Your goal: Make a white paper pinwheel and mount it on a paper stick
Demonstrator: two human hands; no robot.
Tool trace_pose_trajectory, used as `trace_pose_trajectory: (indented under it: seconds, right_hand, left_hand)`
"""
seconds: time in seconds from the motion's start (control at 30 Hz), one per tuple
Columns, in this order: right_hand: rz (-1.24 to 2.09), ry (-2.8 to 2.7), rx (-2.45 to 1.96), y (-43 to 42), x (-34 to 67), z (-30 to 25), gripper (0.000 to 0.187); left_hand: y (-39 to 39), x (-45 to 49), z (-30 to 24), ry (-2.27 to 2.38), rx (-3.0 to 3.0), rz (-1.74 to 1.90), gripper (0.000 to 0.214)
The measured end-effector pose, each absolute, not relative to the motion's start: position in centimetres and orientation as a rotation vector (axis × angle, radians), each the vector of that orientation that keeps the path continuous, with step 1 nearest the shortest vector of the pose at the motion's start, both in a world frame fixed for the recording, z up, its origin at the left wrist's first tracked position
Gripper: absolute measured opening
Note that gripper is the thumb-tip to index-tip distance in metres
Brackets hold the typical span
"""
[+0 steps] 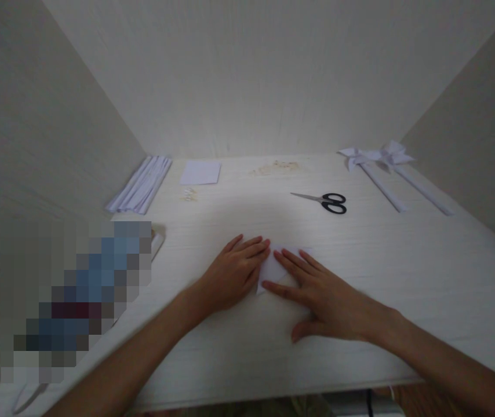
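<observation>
A small piece of white paper [272, 269], which looks folded, lies flat on the white table between my hands. Its far and right parts are hidden under my fingers. My left hand [239, 269] rests at the paper's left edge, fingers stretched out and lying close together. Over the paper's right side my right hand [317, 289] lies with spread fingers, the fingertips pressing on it and the thumb off to the near side. Beyond the right hand is a pair of scissors [323, 200] with black handles, its blades pointing left.
At the back left lie a bundle of rolled white paper sticks [141, 184], square white sheets [200, 172] and several small pale pieces [189, 195]. Two paper pinwheels [380, 159] on sticks lie at the back right. A pixelated object [86, 284] stands at the left wall [56, 127].
</observation>
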State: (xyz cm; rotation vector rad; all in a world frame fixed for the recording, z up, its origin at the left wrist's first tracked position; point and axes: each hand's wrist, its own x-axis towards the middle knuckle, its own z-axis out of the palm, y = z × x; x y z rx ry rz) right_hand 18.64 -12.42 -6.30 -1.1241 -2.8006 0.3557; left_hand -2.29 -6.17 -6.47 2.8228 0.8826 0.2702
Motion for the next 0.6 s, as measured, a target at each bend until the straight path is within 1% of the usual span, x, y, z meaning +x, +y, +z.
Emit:
trace_pose_trajectory:
  seconds: [0.1, 0.27, 0.4, 0.5, 0.6]
  right_hand:
    - [0.319, -2.776, -1.133, -12.8, 18.2, -6.3, 0.072]
    - [0.292, -2.763, -1.193, -13.3, 17.3, -6.1, 0.079]
    - [0.348, -2.770, -1.211, -13.3, 17.2, -6.1, 0.077]
    - [0.458, -2.819, -1.061, -13.1, 17.4, -6.1, 0.070]
    - [0.588, -2.871, -0.897, -13.1, 17.4, -6.0, 0.067]
  left_hand:
    - [-6.1, -2.4, -6.6, 0.883, 2.825, 0.272, 0.040]
    - [-6.1, -2.5, -6.8, 0.874, 2.830, 0.279, 0.041]
    - [-6.0, -2.4, -7.0, 0.895, 2.829, 0.317, 0.040]
    - [-5.9, -2.4, -7.2, 0.915, 2.849, 0.348, 0.037]
    - [-5.7, -2.5, -7.3, 0.961, 2.884, 0.368, 0.037]
